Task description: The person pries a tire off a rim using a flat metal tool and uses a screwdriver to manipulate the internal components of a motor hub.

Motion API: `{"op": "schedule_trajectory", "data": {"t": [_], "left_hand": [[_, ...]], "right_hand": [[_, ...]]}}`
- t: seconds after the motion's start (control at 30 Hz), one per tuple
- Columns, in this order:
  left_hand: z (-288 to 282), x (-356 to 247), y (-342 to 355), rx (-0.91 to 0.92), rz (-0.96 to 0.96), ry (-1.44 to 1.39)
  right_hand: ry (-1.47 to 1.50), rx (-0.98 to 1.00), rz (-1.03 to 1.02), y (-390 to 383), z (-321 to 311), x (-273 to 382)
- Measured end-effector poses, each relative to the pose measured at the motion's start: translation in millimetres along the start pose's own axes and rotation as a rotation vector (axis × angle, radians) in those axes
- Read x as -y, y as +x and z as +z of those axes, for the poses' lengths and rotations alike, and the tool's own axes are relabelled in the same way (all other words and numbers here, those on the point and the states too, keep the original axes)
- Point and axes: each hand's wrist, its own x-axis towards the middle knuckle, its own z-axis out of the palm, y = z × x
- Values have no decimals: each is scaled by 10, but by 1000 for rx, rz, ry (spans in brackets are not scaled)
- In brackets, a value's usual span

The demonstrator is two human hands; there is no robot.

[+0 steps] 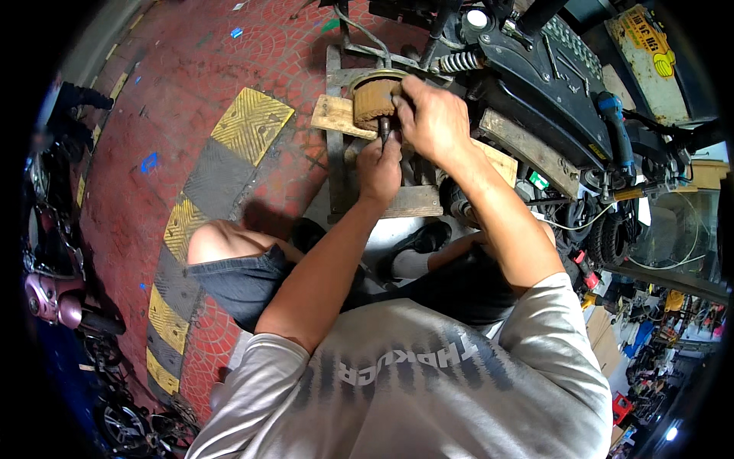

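A round, rusty-brown drum-shaped part with a pale metal rim rests over a wooden board. It looks like a wheel hub, though I cannot be sure of the kind. From its near side a dark metal shaft sticks out toward me. My left hand is closed round that shaft, thumb upward. Fingers of my right hand are bent and pressed against the right edge of the drum-shaped part; their tips are partly hidden.
Beneath the work stands a wooden frame, between my legs. A black scooter deck with a coil spring lies at the far right, beside a blue power tool. A yellow-and-black speed bump crosses the red paving on the left.
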Motion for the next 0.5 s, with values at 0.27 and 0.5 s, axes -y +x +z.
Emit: {"op": "schedule_trajectory", "data": {"t": [0.27, 0.5], "left_hand": [[-17, -140, 18, -10, -52, 187], [10, -259, -26, -26, -23, 233]], "right_hand": [[-84, -41, -12, 224, 60, -4], [-110, 16, -84, 130, -83, 47]]}}
